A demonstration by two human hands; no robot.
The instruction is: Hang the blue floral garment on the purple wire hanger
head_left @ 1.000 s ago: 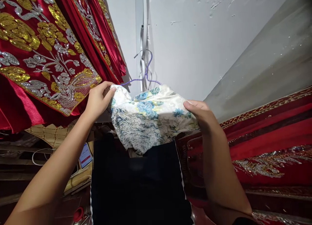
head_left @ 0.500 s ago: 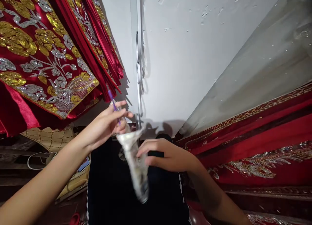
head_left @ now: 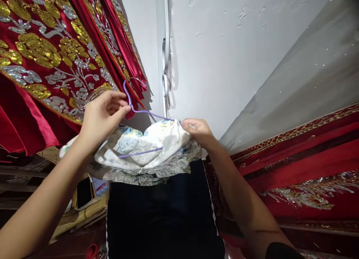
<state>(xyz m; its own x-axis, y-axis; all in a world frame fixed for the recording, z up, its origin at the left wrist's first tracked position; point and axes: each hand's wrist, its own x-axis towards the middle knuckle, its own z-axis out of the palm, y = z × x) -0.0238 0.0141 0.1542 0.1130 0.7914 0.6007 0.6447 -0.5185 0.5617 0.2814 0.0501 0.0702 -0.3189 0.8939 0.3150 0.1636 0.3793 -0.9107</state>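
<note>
A purple clothes hanger [head_left: 140,153] sits inside a white garment with a blue, grey and yellow floral print [head_left: 165,139]. My left hand [head_left: 105,109] pinches the hanger at the base of its hook, thumb and forefinger pressed together. At the garment's right shoulder, my right hand [head_left: 198,130] grips the cloth near the hanger's arm. The neckline gapes, showing the hanger's lower bar across it. Folds of cloth hang bunched above my lap, and part of the left side is hidden behind my left forearm.
Red panels with gold and silver sequins [head_left: 36,53] hang at upper left. Red embroidered cloth and a clear plastic cover [head_left: 308,64] stand along the right. A white metal rail [head_left: 166,57] runs down the wall. A phone [head_left: 84,193] lies at lower left; red-handled scissors [head_left: 92,250] lie below.
The garment, a narrow blurred bundle before, is now spread sideways on the hanger. My left hand has risen to the hook; my right hand has moved up and right onto the shoulder.
</note>
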